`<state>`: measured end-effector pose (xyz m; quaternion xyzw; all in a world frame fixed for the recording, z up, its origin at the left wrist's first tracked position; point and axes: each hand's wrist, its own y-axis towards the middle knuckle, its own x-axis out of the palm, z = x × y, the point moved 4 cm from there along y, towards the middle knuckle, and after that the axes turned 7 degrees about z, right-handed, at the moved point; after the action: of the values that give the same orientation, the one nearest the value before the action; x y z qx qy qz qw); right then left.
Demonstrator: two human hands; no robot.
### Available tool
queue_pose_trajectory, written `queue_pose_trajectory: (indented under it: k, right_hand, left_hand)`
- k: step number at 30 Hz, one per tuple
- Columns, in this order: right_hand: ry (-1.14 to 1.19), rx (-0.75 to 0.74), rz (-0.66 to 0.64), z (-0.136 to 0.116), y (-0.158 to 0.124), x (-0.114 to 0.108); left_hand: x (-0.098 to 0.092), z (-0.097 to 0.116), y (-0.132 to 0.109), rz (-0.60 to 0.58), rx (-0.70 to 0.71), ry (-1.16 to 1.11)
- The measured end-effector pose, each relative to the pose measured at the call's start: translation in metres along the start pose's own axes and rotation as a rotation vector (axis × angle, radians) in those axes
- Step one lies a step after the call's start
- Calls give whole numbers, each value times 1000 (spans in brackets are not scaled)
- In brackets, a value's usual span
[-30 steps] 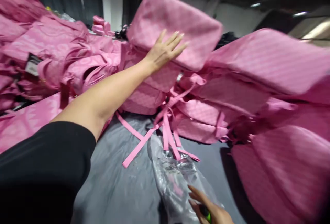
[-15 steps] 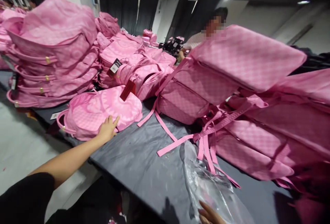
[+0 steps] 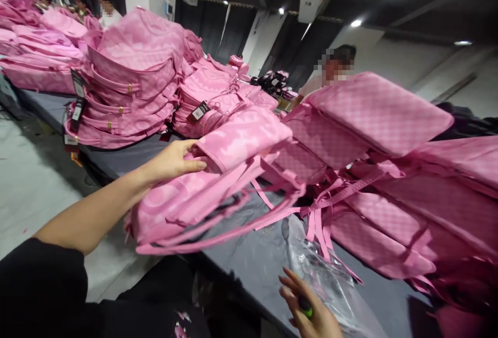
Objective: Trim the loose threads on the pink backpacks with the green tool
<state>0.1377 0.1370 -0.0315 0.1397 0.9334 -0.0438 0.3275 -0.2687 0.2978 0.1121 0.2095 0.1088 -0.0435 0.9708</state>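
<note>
My left hand point(image 3: 175, 162) grips a pink patterned backpack point(image 3: 241, 140) by its near end, thumb on top. The backpack is tilted up over the table edge, and its shoulder straps point(image 3: 233, 229) hang toward me. At the lower right, my right hand point(image 3: 309, 309) is curled round a small dark object with a bright green end point(image 3: 305, 306); its kind is mostly hidden by the palm. Beside that hand a clear plastic bag point(image 3: 327, 270) lies on the table, and I cannot tell whether they touch.
A tall stack of pink backpacks point(image 3: 132, 83) stands at the left, tagged ones point(image 3: 210, 89) behind it. More checked pink backpacks point(image 3: 373, 115) are piled at the right, straps trailing. The grey-covered table point(image 3: 249, 265) has its edge near me. A person point(image 3: 311, 86) is across the table.
My left hand has gone from lying on the flat backpack to gripping and lifting it, its straps now facing me. My right hand has come further into view. The view has swung left.
</note>
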Motion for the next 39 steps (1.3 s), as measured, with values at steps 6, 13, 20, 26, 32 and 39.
queue_pose_trajectory:
  k: [6, 13, 20, 26, 32, 39]
  right_hand:
    - [-62, -182, 19, -23, 8, 14]
    - [-473, -372, 60, -38, 1, 59]
    - [-829, -194, -88, -54, 25, 109]
    - [-744, 57, 10, 9, 48, 51]
    - [-482, 47, 72, 24, 50, 49]
    - [-339, -95, 218, -27, 3, 28]
  left_hand:
    - [33, -92, -49, 147, -219, -90]
    - [115, -117, -114, -20, 88, 329]
    - [183, -145, -182, -436, 339, 643]
    - [176, -178, -214, -453, 445, 759]
    - [177, -156, -221, -370, 640, 879]
    - [217, -31, -80, -428, 1113, 704]
